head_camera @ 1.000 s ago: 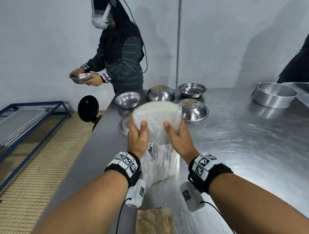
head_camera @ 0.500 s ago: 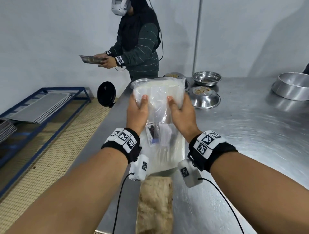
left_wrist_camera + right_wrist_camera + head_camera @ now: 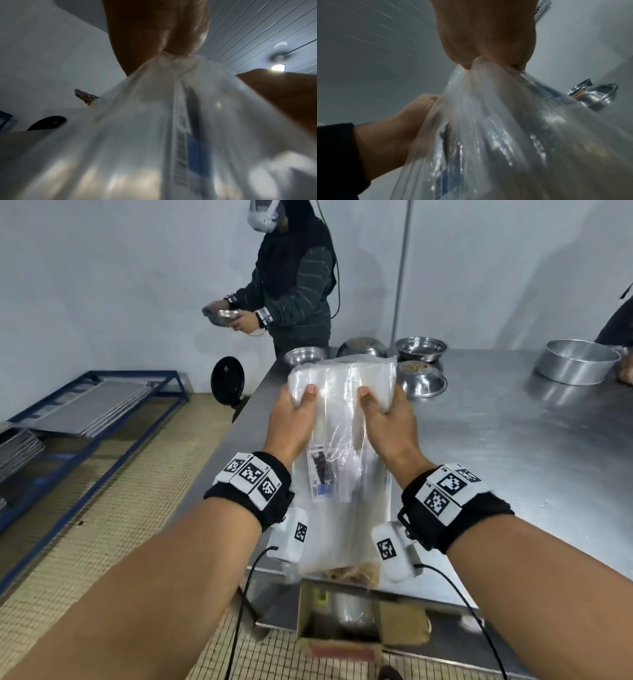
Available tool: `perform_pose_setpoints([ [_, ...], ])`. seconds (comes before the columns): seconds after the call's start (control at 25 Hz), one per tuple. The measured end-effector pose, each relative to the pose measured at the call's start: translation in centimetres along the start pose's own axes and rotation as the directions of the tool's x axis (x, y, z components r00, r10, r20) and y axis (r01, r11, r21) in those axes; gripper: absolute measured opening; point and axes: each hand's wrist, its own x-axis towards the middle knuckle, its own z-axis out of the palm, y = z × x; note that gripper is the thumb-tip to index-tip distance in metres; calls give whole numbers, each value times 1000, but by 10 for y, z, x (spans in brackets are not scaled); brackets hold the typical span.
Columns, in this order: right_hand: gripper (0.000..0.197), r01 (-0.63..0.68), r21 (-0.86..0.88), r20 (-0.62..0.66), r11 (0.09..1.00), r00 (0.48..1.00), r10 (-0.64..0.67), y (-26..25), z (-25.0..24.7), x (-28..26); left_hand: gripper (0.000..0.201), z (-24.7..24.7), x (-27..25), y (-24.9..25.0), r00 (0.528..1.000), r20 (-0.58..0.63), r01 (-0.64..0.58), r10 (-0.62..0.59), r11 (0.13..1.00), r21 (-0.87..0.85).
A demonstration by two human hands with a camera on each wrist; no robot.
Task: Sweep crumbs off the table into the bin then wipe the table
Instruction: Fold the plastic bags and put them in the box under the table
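Observation:
Both hands grip the top of a clear plastic bag (image 3: 342, 422) with a printed label, held up at a slant over the steel table (image 3: 507, 460). My left hand (image 3: 297, 407) clutches its left corner and my right hand (image 3: 381, 407) its right corner, thumbs on the near face. The bag's lower end lies on the table at the near edge, over a pile of brown crumbs (image 3: 354, 572). Below that edge stands an open cardboard box (image 3: 337, 625). In the wrist views the left hand (image 3: 154, 33) and right hand (image 3: 484, 35) bunch the bag (image 3: 154, 135) (image 3: 505, 135).
Several steel bowls (image 3: 421, 378), some with crumbs, sit at the table's far edge, and a round pan (image 3: 579, 361) at the far right. Another person (image 3: 294, 285) holding a bowl stands beyond the far left corner. A blue rack (image 3: 85, 412) stands on the floor at left.
Both hands have drawn the bag along the table toward me. The crumb pile under its lower end has come to the near edge, and the cardboard box has come into view.

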Motion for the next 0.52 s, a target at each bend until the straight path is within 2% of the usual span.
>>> perform_pose_setpoints([
  [0.16, 14, -47, -26, -20, 999, 999, 46, -3, 5, -63, 38, -22, -52, -12, 999, 26, 42, -41, 999, -31],
  [0.28, 15, -80, -55, -1, 995, 997, 80, 4, 7, -100, 37, -35, -89, -28, 994, -1, 109, -109, 993, -35],
  [0.52, 15, -175, -100, 71, 980, 981, 182, 46, 17, -151, 38, -51, -153, -71, 973, -67, 219, -220, 976, -15],
])
